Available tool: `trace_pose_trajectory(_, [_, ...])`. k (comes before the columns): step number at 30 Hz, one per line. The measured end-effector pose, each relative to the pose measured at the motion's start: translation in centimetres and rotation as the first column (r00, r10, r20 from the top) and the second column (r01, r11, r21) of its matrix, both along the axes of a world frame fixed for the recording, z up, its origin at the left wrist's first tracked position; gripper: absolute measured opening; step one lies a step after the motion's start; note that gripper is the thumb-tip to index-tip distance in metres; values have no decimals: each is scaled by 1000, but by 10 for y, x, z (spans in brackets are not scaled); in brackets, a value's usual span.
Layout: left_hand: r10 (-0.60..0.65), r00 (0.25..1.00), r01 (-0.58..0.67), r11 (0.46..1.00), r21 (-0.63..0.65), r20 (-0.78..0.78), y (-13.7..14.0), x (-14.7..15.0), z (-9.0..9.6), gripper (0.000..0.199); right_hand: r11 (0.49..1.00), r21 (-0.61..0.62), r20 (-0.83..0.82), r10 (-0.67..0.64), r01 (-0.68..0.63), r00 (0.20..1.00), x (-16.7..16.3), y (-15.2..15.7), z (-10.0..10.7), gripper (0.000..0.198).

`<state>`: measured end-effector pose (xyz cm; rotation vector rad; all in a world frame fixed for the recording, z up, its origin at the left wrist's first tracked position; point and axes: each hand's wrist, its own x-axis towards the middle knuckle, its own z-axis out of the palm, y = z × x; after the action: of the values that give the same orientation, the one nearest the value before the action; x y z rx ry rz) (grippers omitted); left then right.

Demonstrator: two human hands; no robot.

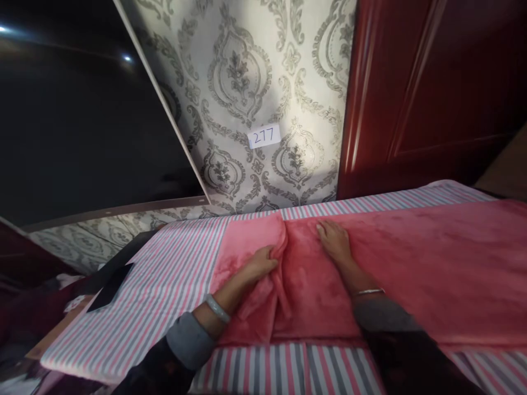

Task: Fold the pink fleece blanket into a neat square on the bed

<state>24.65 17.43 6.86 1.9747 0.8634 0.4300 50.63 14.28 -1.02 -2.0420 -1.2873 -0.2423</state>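
Note:
A pink plush blanket (411, 269) lies spread in a long strip over a striped cloth (164, 280). Its left end is doubled over, with a raised fold edge running front to back. My left hand (262, 263) is closed on that folded edge, thumb on top and the other fingers partly hidden. To its right, my right hand (334, 240) rests flat on the blanket near the far edge, fingers stretched out. A bracelet circles each wrist.
A dark phone-like slab (111, 288) lies on the cloth's left side. Behind stand a large black screen (90, 120), patterned wallpaper (239, 71) with a paper label (264, 135) reading 277, and a dark red wooden panel (411, 99).

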Motion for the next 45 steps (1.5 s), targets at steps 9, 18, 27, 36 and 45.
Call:
trace_pose_trajectory(9, [-47,991,63,990,129,-122,-19,38,17,75,997,57,-117,54,-48,992,-1,-4,10,42])
trace_pose_trajectory(18, [312,937,-198,845,497,-156,79,-72,18,59,963,144,-300,263,-229,917,-11,-11,26,42])
trace_pose_trajectory(27, [378,877,-175,825,538,-295,87,-83,-50,55,876,95,-433,464,-473,772,-24,-7,19,71])
trace_pose_trajectory(36, [330,915,-205,875,438,-232,92,-86,-45,54,823,201,-675,509,-531,533,-28,-15,28,84])
trace_pose_trajectory(45, [307,945,-240,886,397,-114,93,-83,-41,52,882,108,-700,396,-459,595,-67,-84,41,96])
